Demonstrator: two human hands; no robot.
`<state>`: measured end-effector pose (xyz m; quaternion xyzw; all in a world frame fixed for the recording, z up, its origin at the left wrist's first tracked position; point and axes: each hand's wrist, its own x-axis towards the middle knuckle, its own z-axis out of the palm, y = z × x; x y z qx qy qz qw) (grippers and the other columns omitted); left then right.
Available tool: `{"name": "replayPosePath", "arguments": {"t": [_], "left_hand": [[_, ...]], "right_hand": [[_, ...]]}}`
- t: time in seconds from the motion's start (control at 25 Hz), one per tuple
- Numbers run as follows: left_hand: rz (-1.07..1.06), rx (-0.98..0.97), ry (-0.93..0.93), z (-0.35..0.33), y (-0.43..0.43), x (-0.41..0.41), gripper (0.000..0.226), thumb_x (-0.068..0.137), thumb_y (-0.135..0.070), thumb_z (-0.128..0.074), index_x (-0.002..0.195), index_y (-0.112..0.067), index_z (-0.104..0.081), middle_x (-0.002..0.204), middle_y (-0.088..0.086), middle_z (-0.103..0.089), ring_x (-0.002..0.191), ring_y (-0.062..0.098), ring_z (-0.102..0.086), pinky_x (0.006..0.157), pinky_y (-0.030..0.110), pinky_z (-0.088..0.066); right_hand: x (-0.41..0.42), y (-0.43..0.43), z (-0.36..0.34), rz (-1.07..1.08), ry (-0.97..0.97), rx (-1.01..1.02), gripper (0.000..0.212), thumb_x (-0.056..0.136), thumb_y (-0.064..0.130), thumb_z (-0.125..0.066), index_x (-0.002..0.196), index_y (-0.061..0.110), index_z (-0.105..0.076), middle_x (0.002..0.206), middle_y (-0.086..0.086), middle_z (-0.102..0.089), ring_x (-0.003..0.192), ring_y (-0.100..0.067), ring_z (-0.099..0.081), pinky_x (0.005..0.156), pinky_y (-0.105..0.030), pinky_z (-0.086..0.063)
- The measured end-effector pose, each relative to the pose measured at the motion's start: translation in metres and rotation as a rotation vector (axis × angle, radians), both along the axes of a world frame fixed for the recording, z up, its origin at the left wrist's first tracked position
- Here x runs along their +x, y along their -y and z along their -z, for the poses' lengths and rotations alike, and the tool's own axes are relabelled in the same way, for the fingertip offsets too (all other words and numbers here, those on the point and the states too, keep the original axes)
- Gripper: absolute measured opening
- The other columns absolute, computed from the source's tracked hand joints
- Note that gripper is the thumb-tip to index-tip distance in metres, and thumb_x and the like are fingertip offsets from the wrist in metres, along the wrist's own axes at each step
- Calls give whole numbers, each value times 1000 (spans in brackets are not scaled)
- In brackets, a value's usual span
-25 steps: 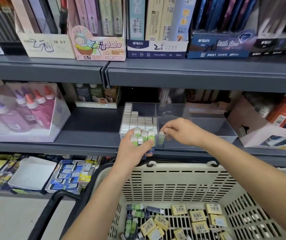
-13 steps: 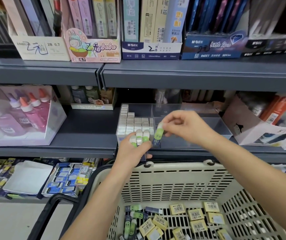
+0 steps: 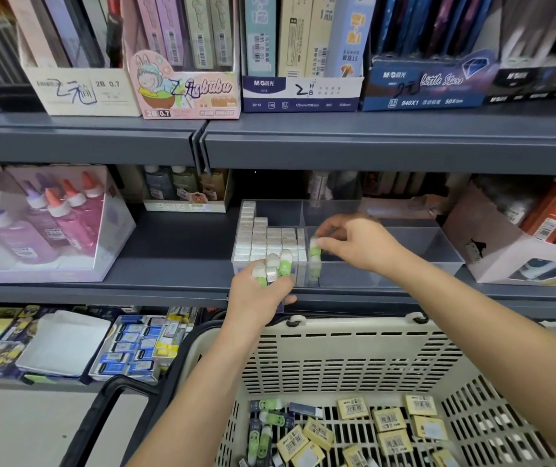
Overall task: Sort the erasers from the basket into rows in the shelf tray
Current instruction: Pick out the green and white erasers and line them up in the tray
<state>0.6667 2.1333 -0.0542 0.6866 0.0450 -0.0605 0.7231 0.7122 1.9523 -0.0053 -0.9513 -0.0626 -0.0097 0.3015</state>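
**At the middle shelf: one green eraser held at the shelf tray**

Just right of the divider, at the near-left corner of the tray's right compartment: the right hand pinches the green eraser between thumb and fingertips. It is upright, white end up.

Judgement: it is held upright so it stands like the white erasers packed in rows in the left compartment. It is started at the corner so a row can build against the wall.

A faint green shape shows below it behind the clear front wall. Placed piece or reflection, cannot tell.

The left hand is at the tray's near edge, its grip closed round a bunch of green erasers, ends up. Probably a ready stock, sparing the right hand a reach down each time.

The basket sits below, nearer. It holds more green ones at left and yellow wrapped erasers at right. Much is left to sort.

Next: set the piece down square. Risk: it tips on its narrow end with no neighbour to lean on.
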Motion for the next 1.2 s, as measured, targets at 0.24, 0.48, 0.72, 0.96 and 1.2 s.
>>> {"name": "replayPosePath", "arguments": {"t": [0.24,0.48,0.72,0.96,1.2], "left_hand": [[-24,-48,4,1,1,1,14,77,1,-69,76,-12,-64,67,-5,-63,60,3,-63,63,21,-55],[13,-4,14,0,0,-2,14,78,-6,-70,86,-16,-66,69,-5,-67,58,7,-64,60,23,-53],[39,-65,63,-2,2,-4,7,80,-17,-71,78,-23,-68,79,-2,-71,78,10,-70,63,25,-56],[17,-95,78,-2,-1,-3,8,81,-26,-70,86,-30,-65,60,-4,-60,51,6,-55,48,23,-49],[38,-118,-7,4,1,6,8,85,-9,-55,88,-13,-48,52,0,-55,47,11,-50,61,34,-42]], "right_hand": [[-3,-3,14,-49,-76,-63,9,92,33,-52,93,29,-60,82,13,-61,84,-7,-59,73,-20,-40],[-21,-12,0,-20,116,80,16,90,33,-54,89,27,-69,82,12,-68,76,-4,-60,70,-22,-46],[-33,-17,-10,-105,-11,469,6,84,16,-66,81,20,-68,65,7,-68,59,-5,-63,60,-17,-51],[7,7,-15,158,99,429,19,84,18,-67,73,32,-60,78,2,-67,79,-16,-65,77,-32,-51],[12,1,8,51,-9,55,4,86,33,-62,84,36,-61,85,12,-64,86,-10,-61,68,-20,-42]]}}
